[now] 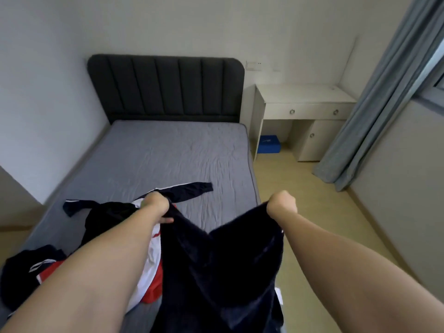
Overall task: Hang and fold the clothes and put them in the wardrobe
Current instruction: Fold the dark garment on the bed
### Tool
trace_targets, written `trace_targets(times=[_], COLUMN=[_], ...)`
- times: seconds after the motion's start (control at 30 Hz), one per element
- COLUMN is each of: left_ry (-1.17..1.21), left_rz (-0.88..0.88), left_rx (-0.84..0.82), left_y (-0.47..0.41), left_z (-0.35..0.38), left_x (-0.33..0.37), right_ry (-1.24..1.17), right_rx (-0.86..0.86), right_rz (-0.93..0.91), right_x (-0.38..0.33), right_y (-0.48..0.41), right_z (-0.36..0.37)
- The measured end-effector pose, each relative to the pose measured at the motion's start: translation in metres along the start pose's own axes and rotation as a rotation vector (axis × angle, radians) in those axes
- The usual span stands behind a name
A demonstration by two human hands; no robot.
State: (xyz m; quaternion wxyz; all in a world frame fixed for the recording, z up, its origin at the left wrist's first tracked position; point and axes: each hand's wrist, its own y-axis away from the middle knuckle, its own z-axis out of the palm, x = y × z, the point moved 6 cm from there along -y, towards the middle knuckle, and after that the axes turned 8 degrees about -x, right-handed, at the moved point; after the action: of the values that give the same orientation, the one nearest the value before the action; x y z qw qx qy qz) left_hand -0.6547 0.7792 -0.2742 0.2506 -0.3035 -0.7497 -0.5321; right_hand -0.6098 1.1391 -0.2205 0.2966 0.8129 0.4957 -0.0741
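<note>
A: Hands?
B: Both arms stretched forward. The left hand (158, 207) is fisted on one top corner of the dark garment (216, 260), the right hand (282, 204) fisted on the other. Cloth hangs at 6 o'clock, over the bed (168, 152) foot edge.
A: Containers?
B: At 2 o'clock, a blue box (268, 144) under the desk (305, 97) — contents not visible. A jacket (105, 219) lies on the bed at 8 o'clock.

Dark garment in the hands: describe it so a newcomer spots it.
Start at the grey bed and go to its near edge. There the dark garment hangs between the left hand and the right hand, each gripping a top corner. Unlike the white-and-red jacket lying on the bed, it is plain dark and lifted.
</note>
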Motion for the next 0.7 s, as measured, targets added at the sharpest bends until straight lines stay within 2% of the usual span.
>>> trace_targets(times=[0.07, 0.13, 0.23, 0.3, 0.43, 0.53, 0.6, 0.7], left_ry=[0.295, 0.441, 0.476, 0.493, 0.487, 0.379, 0.233, -0.17], left_rz=[0.179, 0.388, 0.649, 0.738, 0.747, 0.656, 0.592, 0.554], left_rx=[0.071, 0.192, 0.255, 0.271, 0.279, 0.269, 0.282, 0.297], left_y=[-0.003, 0.029, 0.077, 0.1, 0.101, 0.07, 0.042, -0.007], left_z=[-0.02, -0.058, -0.103, -0.126, -0.146, -0.145, -0.139, -0.125], left_x=[0.071, 0.154, 0.22, 0.237, 0.229, 0.19, 0.151, 0.078], right_ry=[-0.221, -0.381, -0.525, -0.551, -0.501, -0.449, -0.349, -0.139], right_rx=[0.287, 0.521, 0.706, 0.753, 0.727, 0.651, 0.576, 0.42], right_rz=[-0.125, -0.226, -0.259, -0.275, -0.276, -0.263, -0.239, -0.167], right_x=[-0.026, -0.054, -0.072, -0.079, -0.079, -0.069, -0.058, -0.027], right_y=[-0.014, -0.01, 0.009, 0.026, 0.038, 0.028, 0.011, -0.026], right_z=[-0.059, -0.133, -0.203, -0.231, -0.232, -0.199, -0.166, -0.096])
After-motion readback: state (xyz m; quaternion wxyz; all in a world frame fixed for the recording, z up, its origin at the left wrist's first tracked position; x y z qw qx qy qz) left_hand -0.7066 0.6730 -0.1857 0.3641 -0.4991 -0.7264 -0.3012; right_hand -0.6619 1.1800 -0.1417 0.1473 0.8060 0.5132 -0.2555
